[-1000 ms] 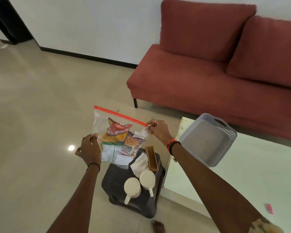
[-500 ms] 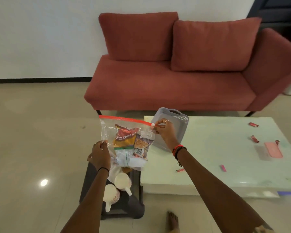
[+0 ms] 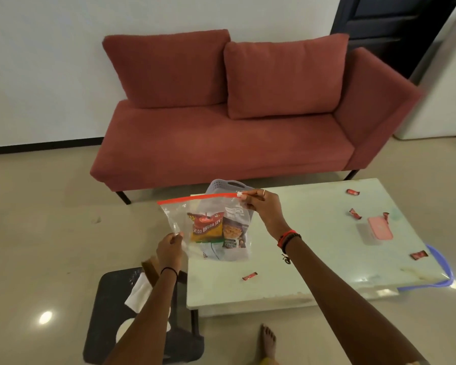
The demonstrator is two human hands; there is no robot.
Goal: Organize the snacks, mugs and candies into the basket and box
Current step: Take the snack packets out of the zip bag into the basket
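A clear zip bag (image 3: pixel 211 227) with a red seal strip hangs over the left end of the white table (image 3: pixel 313 264); several snack packets show through it. My left hand (image 3: pixel 170 250) pinches the bag's lower left edge. My right hand (image 3: pixel 265 209) pinches the slider at the seal's right end. Behind the bag stands a grey basket (image 3: pixel 229 185), mostly hidden. Red candies (image 3: pixel 249 276) lie scattered on the table. A clear box with a pink lid (image 3: pixel 377 229) sits at the table's right. White mugs (image 3: pixel 125 329) lie partly hidden under my left arm.
A black stool (image 3: pixel 108 312) on the floor at left carries the mugs, a white paper and a brown wooden item. A red sofa (image 3: pixel 229 138) stands behind the table. A blue basin rim (image 3: pixel 441 270) peeks out past the table's right edge. My bare foot (image 3: pixel 267 341) is beside the table.
The view swung right, off the stool and onto the table. Both hands carried the bag from above the stool to above the table's left end, in front of the basket.
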